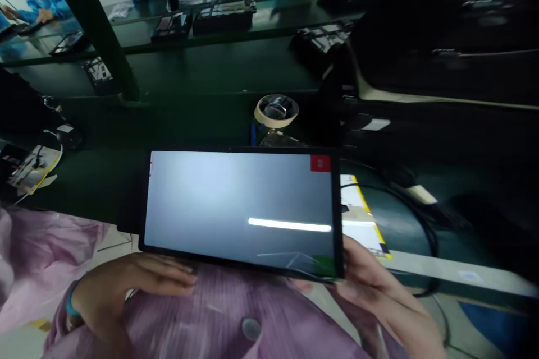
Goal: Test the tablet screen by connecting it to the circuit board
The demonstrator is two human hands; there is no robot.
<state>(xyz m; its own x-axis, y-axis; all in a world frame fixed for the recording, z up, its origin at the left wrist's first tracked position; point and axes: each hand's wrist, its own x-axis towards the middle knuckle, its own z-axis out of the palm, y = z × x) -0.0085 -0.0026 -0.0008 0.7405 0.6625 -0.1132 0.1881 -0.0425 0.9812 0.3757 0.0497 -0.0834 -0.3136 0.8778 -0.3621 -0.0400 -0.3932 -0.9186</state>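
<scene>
A black-framed tablet [240, 210] is tilted up toward me with its screen lit pale white-grey. A red square sits in the screen's upper right corner, and a bright light strip is reflected across it. My right hand [379, 291] grips the tablet's lower right corner; some of its fingers are hidden behind the tablet. Just below the lower left edge, my left hand [135, 280] lies with fingers stretched out, in front of the pink smock [219, 314]. Whether its fingertips touch the tablet I cannot tell.
A roll of tape [277, 112] lies on the green bench [181, 118] behind the tablet. Yellow-edged sheets [362, 216] and black cables [421, 219] are at right. A green post [92, 28] rises at left. Black trays [223, 15] line the shelf; people in blue sit beyond.
</scene>
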